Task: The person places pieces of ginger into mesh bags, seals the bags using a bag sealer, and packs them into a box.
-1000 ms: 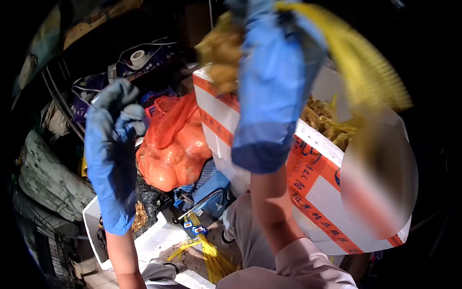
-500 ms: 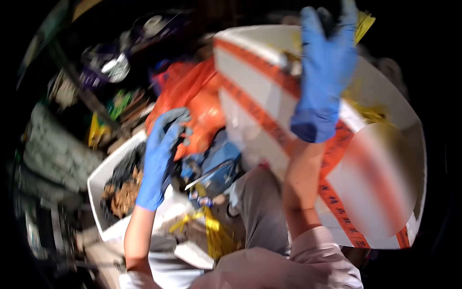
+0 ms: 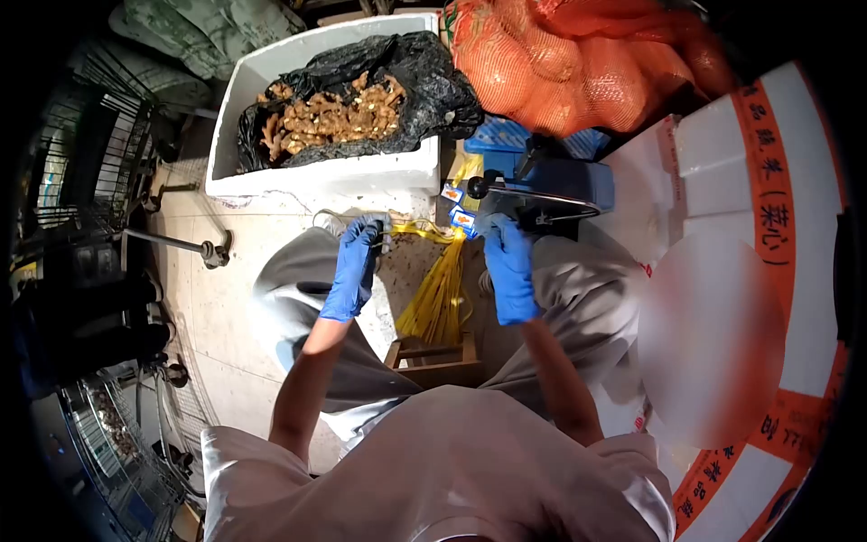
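Both hands wear blue gloves and reach forward between the knees. My left hand is closed, fingers curled, with a thin yellow strip running to its fingertips. My right hand is closed too, its fingertips pinched together beside a small blue-and-white label; what it pinches I cannot make out. Between the hands a bundle of yellow plastic strips hangs down over a small wooden stool. Just beyond my right hand lies a blue object with a metal bar.
Ahead on the left stands a white foam box holding ginger roots in a black plastic bag. Orange mesh sacks sit ahead on the right. A taped white foam box rises along my right side. Wire carts stand at left.
My view has swung to face the ginger box. My right hand has come down from the big foam box, and both hands are now close together at the yellow strips, fingers closed.
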Tool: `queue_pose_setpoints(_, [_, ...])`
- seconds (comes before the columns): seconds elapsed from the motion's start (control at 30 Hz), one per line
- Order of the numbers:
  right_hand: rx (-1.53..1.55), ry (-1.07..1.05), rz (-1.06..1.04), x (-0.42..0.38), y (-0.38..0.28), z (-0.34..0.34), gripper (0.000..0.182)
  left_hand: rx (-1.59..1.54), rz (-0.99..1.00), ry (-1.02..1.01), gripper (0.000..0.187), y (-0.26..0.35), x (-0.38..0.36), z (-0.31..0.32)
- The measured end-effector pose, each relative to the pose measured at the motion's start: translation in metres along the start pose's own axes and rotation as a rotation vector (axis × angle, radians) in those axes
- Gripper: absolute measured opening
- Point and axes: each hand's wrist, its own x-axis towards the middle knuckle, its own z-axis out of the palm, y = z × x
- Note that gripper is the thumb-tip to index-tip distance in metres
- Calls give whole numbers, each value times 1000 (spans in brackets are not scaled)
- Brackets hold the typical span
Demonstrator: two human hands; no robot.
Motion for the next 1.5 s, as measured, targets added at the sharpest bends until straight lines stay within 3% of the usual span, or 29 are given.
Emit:
queue_pose_setpoints(0.03, [70, -102, 219, -5, 28, 21, 10, -36, -53, 29, 10, -15, 2, -9])
queue_pose_setpoints(0.1, [-5, -142, 266, -22, 102, 63, 10, -66, -150, 37, 6, -41, 7, -16])
queue_pose_setpoints(0.23, [-245, -243, 385, -27, 171, 105, 11, -138, -189, -31, 13, -42, 6, 24])
queue_pose_setpoints(0.3, [-375, -261, 297, -21, 195, 119, 13, -19, -199, -22, 15, -48, 9, 33])
queue_pose_setpoints(0.37, [-376, -247, 69, -18, 214, 129, 17, -29, -199, -27, 15, -54, 11, 37])
queue_pose_setpoints(0.4, [-247, -275, 455, -17, 221, 137, 20, -28, -208, -23, 15, -56, 10, 36])
queue_pose_setpoints(0.47, [-201, -309, 616, -15, 247, 153, 23, -34, -231, 8, 15, -63, 13, 34])
queue_pose_setpoints(0.6, [-610, -474, 104, -38, 336, 194, 35, -43, -280, 37, 17, -63, 16, 36])
queue_pose_setpoints(0.63, [-849, -449, -13, -33, 313, 189, 36, -44, -303, 39, 18, -62, 16, 38])
queue_pose_setpoints(0.7, [-905, -523, 79, -33, 313, 193, 35, -42, -302, 36, 19, -62, 16, 39])
queue_pose_setpoints(0.77, [-565, -276, 115, -34, 315, 190, 31, -38, -309, 31, 19, -62, 15, 40])
queue_pose_setpoints(0.9, [-617, -418, 187, -16, 289, 178, 25, -32, -319, 36, 18, -65, 15, 41])
queue_pose_setpoints(0.97, [-591, -559, 114, -12, 292, 173, 17, -31, -316, 39, 18, -65, 14, 43])
queue_pose_setpoints(1.1, [-322, -510, 168, -8, 271, 148, 13, -34, -281, -22, 19, -64, 14, 40])
queue_pose_setpoints(1.13, [-373, -413, 73, -13, 260, 140, 13, -7, -297, -21, 20, -62, 14, 40])
queue_pose_setpoints(1.23, [-59, -188, 24, -25, 211, 136, 21, 17, -320, -30, 24, -67, 10, 35])
queue_pose_setpoints(1.27, [-496, -428, 122, -18, 175, 128, 26, 15, -339, -35, 26, -71, 10, 32])
queue_pose_setpoints(1.37, [-581, -449, -169, -9, 89, 102, 35, -8, -433, -211, 34, -67, 11, 24])
queue_pose_setpoints(1.4, [-515, -442, -284, -7, 61, 90, 39, 475, -207, -352, 43, -29, 2, 36])
queue_pose_setpoints(1.43, [-440, -458, -369, -7, 37, 78, 42, -342, -409, -351, 53, -55, 20, 30])
queue_pose_setpoints(1.5, [-182, -565, -396, -21, 11, 63, 45, -336, -560, -173, 47, -20, 22, 29])
